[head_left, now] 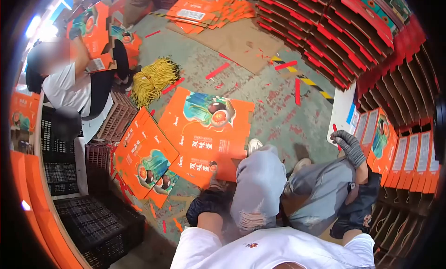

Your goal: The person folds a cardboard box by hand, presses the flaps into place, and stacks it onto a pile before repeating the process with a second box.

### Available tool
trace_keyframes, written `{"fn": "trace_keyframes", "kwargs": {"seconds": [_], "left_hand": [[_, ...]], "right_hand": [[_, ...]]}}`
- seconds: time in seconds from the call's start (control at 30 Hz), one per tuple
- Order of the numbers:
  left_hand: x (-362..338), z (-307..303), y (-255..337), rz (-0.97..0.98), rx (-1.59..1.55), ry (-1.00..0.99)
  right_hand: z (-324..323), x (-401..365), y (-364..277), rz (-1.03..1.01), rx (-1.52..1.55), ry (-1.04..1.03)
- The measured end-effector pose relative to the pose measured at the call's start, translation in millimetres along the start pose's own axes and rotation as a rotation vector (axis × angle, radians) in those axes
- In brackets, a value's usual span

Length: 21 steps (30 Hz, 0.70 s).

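Observation:
An orange printed cardboard box blank (pixel 204 129), with egg pictures and lettering, lies slanted in front of my knees. At its near edge is my left hand (pixel 215 181), closed on the cardboard with a thumb or finger showing on top; the rest is partly hidden by the dark sleeve cover and my knee. Off to the right, above my knee, my right hand (pixel 348 146) wears a grey knitted glove. Its fingers are pinched around a thin red strip (pixel 334 128). More orange box blanks (pixel 146 155) overlap on the floor to the left.
Another person (pixel 69 83) sits at the left, handling an orange blank. A bundle of yellow cords (pixel 155 78) lies between us. Black crates (pixel 93 227) stand lower left. Stacked cardboard (pixel 320 32) rises at upper right, and folded orange boxes (pixel 413 160) stand right. Red scraps (pixel 217 71) litter the floor.

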<state>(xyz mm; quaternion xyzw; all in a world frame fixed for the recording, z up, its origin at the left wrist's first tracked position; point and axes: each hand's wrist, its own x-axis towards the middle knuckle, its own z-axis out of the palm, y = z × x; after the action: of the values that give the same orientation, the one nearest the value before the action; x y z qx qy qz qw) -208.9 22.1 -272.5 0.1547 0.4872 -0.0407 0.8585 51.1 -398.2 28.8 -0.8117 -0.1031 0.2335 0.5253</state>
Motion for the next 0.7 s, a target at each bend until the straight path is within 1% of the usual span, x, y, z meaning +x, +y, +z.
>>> {"fn": "trace_keyframes", "kwargs": {"seconds": [0.1,0.13,0.17,0.2,0.23,0.33,0.43,0.53,0.6,0.63,0.7], "left_hand": [[-26,-8,-14,0.005,0.045,-0.135],[-41,-3,-15,0.023,0.052,-0.191],[-52,4,-15,0.055,-0.032,-0.276],[-71,27,-12,0.074,-0.154,-0.373],[-87,48,-8,0.070,-0.350,-0.479],[-21,-17,6,0.608,0.361,-0.274],[-86,56,32,0.342,-0.390,-0.391],[-118,103,40,0.391,-0.427,-0.388],[-125,112,35,0.334,-0.436,-0.625],[-151,136,25,0.307,-0.455,-0.587],[-186,167,-2,0.455,-0.277,-0.610]], "right_hand": [[-2,2,2,-0.058,-0.188,0.031],[0,-1,-4,-0.066,-0.264,0.035],[3,-2,-11,-0.075,-0.339,0.035],[6,-2,-18,-0.090,-0.414,0.033],[9,-4,-19,-0.128,-0.460,0.043],[12,-12,-21,-0.189,-0.568,0.025],[8,-20,-11,-0.253,-0.607,0.044],[5,-26,0,-0.332,-0.660,0.066],[2,-34,-2,-0.342,-0.688,0.068],[4,-38,-8,-0.328,-0.694,0.066],[5,-44,-13,-0.334,-0.727,0.069]]}}
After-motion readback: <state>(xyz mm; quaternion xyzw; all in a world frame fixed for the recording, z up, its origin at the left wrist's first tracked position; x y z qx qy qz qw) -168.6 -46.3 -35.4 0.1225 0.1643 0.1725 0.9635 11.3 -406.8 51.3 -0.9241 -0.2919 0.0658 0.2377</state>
